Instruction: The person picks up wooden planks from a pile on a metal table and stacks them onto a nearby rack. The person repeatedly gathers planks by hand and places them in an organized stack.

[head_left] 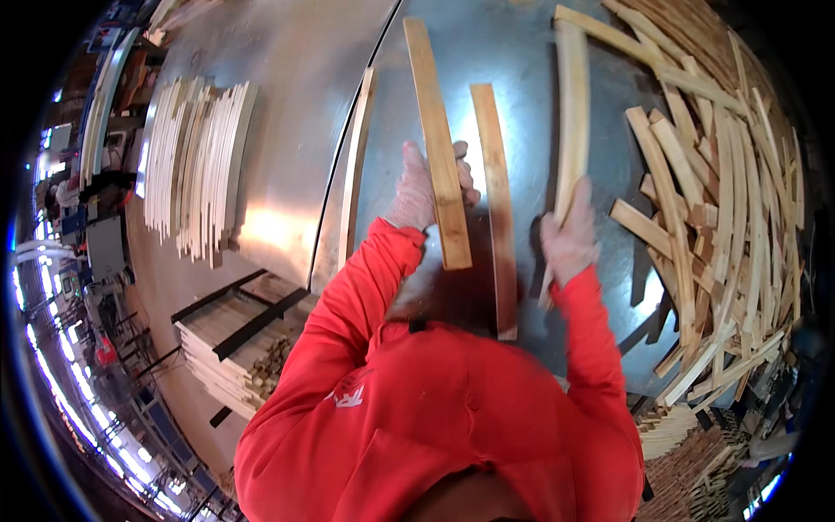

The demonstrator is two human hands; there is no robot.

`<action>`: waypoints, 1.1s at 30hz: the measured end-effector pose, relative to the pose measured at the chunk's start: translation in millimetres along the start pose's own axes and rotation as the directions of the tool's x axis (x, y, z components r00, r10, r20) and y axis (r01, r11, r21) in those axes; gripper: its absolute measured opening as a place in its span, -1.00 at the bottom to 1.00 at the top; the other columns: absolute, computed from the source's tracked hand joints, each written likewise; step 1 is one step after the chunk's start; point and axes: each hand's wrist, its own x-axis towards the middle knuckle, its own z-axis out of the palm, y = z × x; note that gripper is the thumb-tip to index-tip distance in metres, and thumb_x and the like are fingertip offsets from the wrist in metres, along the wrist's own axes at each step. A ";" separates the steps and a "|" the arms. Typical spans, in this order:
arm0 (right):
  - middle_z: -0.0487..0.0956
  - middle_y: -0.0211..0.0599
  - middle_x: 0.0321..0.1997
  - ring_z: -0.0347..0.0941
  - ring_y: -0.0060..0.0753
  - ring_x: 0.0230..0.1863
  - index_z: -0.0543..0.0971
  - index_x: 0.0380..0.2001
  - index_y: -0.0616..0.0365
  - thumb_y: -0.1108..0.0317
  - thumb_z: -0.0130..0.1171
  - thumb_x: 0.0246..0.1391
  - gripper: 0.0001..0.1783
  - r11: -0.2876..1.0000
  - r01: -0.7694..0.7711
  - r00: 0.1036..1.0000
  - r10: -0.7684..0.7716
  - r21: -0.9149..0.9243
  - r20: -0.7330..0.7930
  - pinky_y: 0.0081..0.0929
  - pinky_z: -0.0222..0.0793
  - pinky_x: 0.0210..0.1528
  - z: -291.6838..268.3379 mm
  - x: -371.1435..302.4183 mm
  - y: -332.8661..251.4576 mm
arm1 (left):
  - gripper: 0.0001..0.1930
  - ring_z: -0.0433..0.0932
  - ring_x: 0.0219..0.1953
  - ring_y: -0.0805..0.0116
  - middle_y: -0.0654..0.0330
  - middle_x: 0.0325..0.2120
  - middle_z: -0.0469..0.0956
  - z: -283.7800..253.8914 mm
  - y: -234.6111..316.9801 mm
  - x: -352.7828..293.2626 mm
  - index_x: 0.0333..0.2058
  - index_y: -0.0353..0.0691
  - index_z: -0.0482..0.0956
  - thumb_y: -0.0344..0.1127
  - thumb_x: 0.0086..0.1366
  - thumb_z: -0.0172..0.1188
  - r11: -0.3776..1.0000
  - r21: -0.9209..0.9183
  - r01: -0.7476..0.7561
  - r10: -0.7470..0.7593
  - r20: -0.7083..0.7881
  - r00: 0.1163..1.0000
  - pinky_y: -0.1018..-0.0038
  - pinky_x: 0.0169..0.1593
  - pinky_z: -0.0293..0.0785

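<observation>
My left hand point(417, 187) is closed around a flat brown wooden strip point(435, 135), its fingers wrapping under to the strip's right edge. A paler wooden strip point(572, 104) is gripped near its lower part by my right hand point(570, 230), and its far end points away from me. Between the two hands another wooden strip point(494, 191) lies lengthwise on the metal table point(291, 96). To the left of my left hand, a narrow strip point(357, 161) rests by the dark seam in the table.
A jumbled heap of wooden strips point(739, 217) covers the right side. At the left, pale strips point(198, 161) lie side by side in a row. Stacked boards point(230, 348) with black bars stand below the table's left edge. More wood point(696, 465) is stacked at the lower right.
</observation>
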 end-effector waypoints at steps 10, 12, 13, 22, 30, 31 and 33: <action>0.54 0.04 -0.02 0.50 -0.01 -0.02 0.22 0.32 0.27 0.17 0.22 0.10 -0.22 0.888 0.113 0.968 -0.199 0.446 0.150 -0.28 0.42 0.08 35.2 -99.8 6.5 | -0.39 0.39 -0.51 0.35 0.20 -0.43 0.41 -48.4 -13.6 -23.7 -0.01 -0.29 0.39 0.16 0.24 0.12 0.953 -0.281 0.109 -0.102 0.039 0.994 0.39 -0.44 0.41; 0.59 -0.12 -0.14 0.55 -0.29 -0.15 0.36 0.23 0.31 0.19 0.15 0.17 -0.37 0.753 -0.032 0.946 -0.189 0.657 0.263 -0.44 0.48 -0.04 14.8 -77.4 -17.3 | -0.45 0.42 -0.51 0.34 0.18 -0.43 0.43 -49.6 -20.6 -34.0 -0.01 -0.30 0.38 0.05 0.24 0.20 0.979 -0.204 0.029 -0.031 -0.005 1.000 0.39 -0.42 0.45; 0.58 -0.19 -0.15 0.55 -0.39 -0.20 0.36 0.22 0.29 0.18 0.12 0.18 -0.39 0.540 -0.324 0.889 -0.108 0.777 0.445 -0.46 0.50 -0.13 22.9 -68.7 -11.5 | -0.47 0.44 -0.51 0.34 0.17 -0.42 0.44 -49.4 -24.9 -40.7 -0.01 -0.31 0.38 -0.01 0.23 0.24 0.987 -0.163 -0.011 0.007 -0.023 1.000 0.38 -0.41 0.47; 0.58 -0.24 -0.13 0.52 -0.43 -0.19 0.36 0.22 0.29 0.29 0.11 0.14 -0.42 0.588 -0.249 0.945 -0.027 0.769 0.326 -0.51 0.47 -0.09 60.6 -108.1 6.9 | -0.61 0.49 -0.01 0.17 0.06 -0.09 0.54 -53.7 -32.7 -148.0 -0.11 -0.27 0.59 -0.08 0.22 0.27 0.297 0.953 0.063 0.411 -0.188 0.892 0.25 0.03 0.44; 0.56 -0.23 -0.06 0.51 -0.45 -0.16 0.34 0.24 0.28 0.36 0.16 0.11 -0.39 0.629 -0.202 0.963 -0.013 0.751 0.270 -0.54 0.46 -0.05 77.0 -113.1 11.6 | -0.53 0.08 0.36 -0.06 -0.05 0.32 0.16 -127.3 8.6 -104.4 -0.09 -0.15 0.62 0.08 0.18 0.21 -0.131 0.877 0.463 0.720 -0.237 0.653 0.13 0.31 0.14; 0.56 -0.23 -0.05 0.51 -0.44 -0.16 0.34 0.24 0.28 0.37 0.16 0.11 -0.39 0.616 -0.217 0.959 -0.010 0.757 0.283 -0.55 0.45 -0.05 77.4 -113.2 11.9 | -0.52 0.07 0.37 -0.07 -0.05 0.33 0.15 -137.4 7.8 -100.1 -0.08 -0.16 0.62 0.08 0.18 0.20 -0.130 0.883 0.452 0.690 -0.247 0.680 0.14 0.31 0.14; 0.56 -0.19 -0.03 0.50 -0.37 -0.11 0.34 0.24 0.27 0.32 0.19 0.07 -0.35 0.659 -0.242 0.950 0.010 0.712 0.313 -0.49 0.43 -0.03 77.4 -114.5 8.0 | -0.51 0.06 0.38 -0.08 -0.05 0.35 0.12 -151.6 10.4 -106.2 -0.08 -0.17 0.61 0.09 0.19 0.20 -0.115 0.887 0.448 0.629 -0.284 0.723 0.15 0.32 0.15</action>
